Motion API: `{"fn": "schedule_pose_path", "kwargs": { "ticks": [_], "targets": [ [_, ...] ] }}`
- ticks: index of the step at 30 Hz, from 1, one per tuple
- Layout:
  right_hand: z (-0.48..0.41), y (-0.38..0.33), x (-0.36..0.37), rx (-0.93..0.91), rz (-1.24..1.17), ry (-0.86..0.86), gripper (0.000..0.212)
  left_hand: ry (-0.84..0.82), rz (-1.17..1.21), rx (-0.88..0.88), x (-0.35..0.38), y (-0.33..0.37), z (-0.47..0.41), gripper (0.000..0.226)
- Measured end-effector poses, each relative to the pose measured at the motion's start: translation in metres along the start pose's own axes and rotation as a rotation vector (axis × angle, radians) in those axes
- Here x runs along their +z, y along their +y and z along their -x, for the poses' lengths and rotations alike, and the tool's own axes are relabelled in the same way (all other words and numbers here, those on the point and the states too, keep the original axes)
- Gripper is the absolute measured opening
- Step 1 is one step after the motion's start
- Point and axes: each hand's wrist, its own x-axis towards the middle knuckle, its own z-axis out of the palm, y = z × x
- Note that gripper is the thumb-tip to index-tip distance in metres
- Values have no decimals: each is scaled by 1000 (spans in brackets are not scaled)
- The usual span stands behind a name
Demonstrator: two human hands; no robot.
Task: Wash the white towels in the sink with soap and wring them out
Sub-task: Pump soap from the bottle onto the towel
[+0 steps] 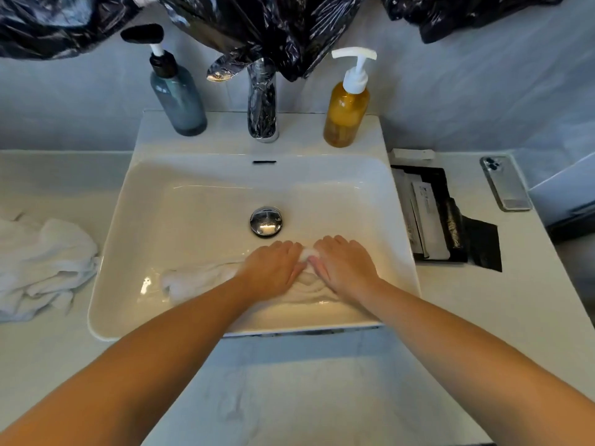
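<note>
Working low in the white sink, at the 6 o'clock side of the basin, just nearer than the chrome drain plug. Gripping the wet towel with the left hand, palm down, fingers curled over a bunched fold. Gripping the same fold with the right hand, fingers likewise curled, thumbs turned toward each other and close together. Between the two hands, a small white lump of cloth poking up at 12 o'clock of the thumbs. Under both palms, rumpled ridges of towel; from the left hand, a tail trailing off toward 9 o'clock along the basin floor, stopping short of the sink wall.

On the worktop at 9 o'clock of the sink, just beside its rim: a crumpled heap of white towels. On the sink ledge at 12 o'clock: a chrome tap, with a blue-grey pump bottle at its 9 o'clock and an amber soap bottle at its 3 o'clock, both upright. At 3 o'clock of the sink, a black tray holding flat sachets; farther out, a phone lying face down. Along the top edge, black plastic sheeting hanging over the wall.
</note>
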Motion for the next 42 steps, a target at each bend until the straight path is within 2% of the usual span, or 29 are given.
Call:
{"fn": "schedule_pose_path", "kwargs": {
  "ticks": [3, 6, 7, 9, 12, 14, 16, 18, 21, 24, 25, 26, 28, 30, 33, 34, 39, 42],
  "targets": [
    [-5, -6, -4, 77, -18, 58, 41, -4, 54, -103, -3, 3, -8, 39],
    [-5, -6, -12, 100, -59, 25, 38, -22, 175, -124, -10, -3, -5, 35],
    [-2, -4, -15, 90, -78, 6, 35, 0, 193, -88, -13, -11, 4, 36],
    [8, -2, -13, 18, -118, 10, 33, 100, 30, 76, -19, -37, 33, 49],
    [17, -14, -3, -142, -49, -6, 59, 80, -206, 168, -16, -77, 85, 70],
    [6, -31, 1, -199, 126, -72, 79, 50, -243, 177, -9, -89, 100, 75],
    [-8, -43, 2, -194, 249, -114, 87, 24, -246, 160, -7, -91, 95, 72],
    [-19, -48, 2, -142, 299, -124, 82, 35, -234, 145, -6, -90, 83, 64],
    [-34, -54, 6, -82, 227, -53, 59, 0, -116, -21, -12, -86, 64, 52],
    [-47, -57, 5, -113, 186, 211, 37, -37, -75, -124, -18, -83, 48, 42],
    [-48, -55, 4, -122, 162, 268, 34, -58, -58, -110, -21, -86, 46, 42],
    [-47, -51, 3, -139, 101, 240, 31, -92, -22, -75, -25, -89, 48, 42],
    [-38, -40, 6, -246, 7, 217, 34, -77, 42, 102, -29, -101, 60, 44],
    [-24, -40, 9, -343, 14, 171, 42, 31, -41, 285, -26, -113, 80, 44],
    [-17, -57, 18, -328, 97, 147, 75, 119, -181, 201, -14, -116, 103, 59],
    [-20, -69, 19, -314, 133, 132, 79, 117, -212, 174, -11, -114, 104, 62],
    [-52, -92, 24, -260, 84, 48, 69, 93, -242, 94, -3, -119, 80, 59],
    [-59, -90, 20, -183, -38, 105, 46, 112, -165, 34, -5, -115, 73, 52]
  ]
}}
